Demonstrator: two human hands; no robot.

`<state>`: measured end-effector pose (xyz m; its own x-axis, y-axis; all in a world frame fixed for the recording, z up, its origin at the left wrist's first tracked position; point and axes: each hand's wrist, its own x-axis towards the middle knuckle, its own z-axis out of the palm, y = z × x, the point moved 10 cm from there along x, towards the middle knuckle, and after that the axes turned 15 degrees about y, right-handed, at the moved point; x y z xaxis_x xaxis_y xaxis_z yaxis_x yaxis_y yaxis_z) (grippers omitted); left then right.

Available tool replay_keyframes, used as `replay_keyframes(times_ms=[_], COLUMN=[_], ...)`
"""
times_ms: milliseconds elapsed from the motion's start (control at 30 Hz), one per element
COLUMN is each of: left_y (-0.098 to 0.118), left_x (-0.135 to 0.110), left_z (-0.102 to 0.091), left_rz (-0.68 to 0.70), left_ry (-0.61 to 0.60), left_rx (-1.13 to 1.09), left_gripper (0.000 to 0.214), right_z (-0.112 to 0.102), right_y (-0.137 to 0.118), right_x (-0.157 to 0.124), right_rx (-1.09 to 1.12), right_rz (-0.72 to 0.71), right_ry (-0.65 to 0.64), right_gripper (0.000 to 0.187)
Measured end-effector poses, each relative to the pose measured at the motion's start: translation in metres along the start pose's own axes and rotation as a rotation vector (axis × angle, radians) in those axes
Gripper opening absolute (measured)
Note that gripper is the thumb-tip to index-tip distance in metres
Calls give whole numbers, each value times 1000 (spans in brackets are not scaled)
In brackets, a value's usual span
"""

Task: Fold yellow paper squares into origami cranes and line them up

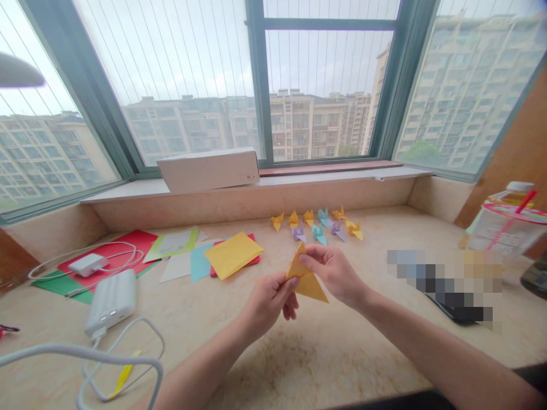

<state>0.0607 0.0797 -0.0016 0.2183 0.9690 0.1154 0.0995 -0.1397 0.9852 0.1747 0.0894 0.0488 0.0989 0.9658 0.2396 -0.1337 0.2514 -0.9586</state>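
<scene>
I hold a folded orange paper (308, 280), a pointed triangular shape, above the stone counter (342, 353) in the middle of the view. My left hand (268, 300) pinches its lower left edge between thumb and fingers. My right hand (334, 272) pinches its upper part near the tip. Behind the paper, several small folded paper cranes (318, 223) in orange, blue and purple stand in a cluster. A stack of coloured paper sheets (233, 254), yellow on top, lies to the left.
A white power bank (111, 300) with cables, a white charger (88, 265) on red paper, and a white box (209, 169) on the window sill sit at left. A plastic cup with a red straw (506, 225) and a dark phone (457, 310) are at right.
</scene>
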Motion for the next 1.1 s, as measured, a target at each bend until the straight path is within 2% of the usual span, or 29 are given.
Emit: replay_keyframes(times_ms=[200, 433, 533, 667, 733, 900, 1100], left_y=[8, 15, 18, 21, 21, 21, 27], left_x=[-7, -9, -8, -3, -1, 0, -3], left_z=[5, 7, 4, -6, -9, -11, -16], left_rz=[11, -3, 12, 24, 35, 71, 113], left_ry=[-80, -129, -92, 12, 52, 89, 130], left_rx=[110, 97, 83, 6, -31, -24, 3], left_gripper=[43, 40, 40, 46, 48, 55, 59], right_z=[-7, -10, -8, 11, 14, -2, 2], right_y=[-1, -2, -5, -5, 1, 5, 3], right_x=[2, -2, -1, -5, -8, -3, -6], right_rx=[32, 54, 73, 21, -42, -166, -102], right_rz=[17, 15, 8, 20, 44, -12, 13], right_ry=[57, 135, 112, -123, -183, -21, -30], right_gripper=[35, 37, 38, 45, 45, 40, 36])
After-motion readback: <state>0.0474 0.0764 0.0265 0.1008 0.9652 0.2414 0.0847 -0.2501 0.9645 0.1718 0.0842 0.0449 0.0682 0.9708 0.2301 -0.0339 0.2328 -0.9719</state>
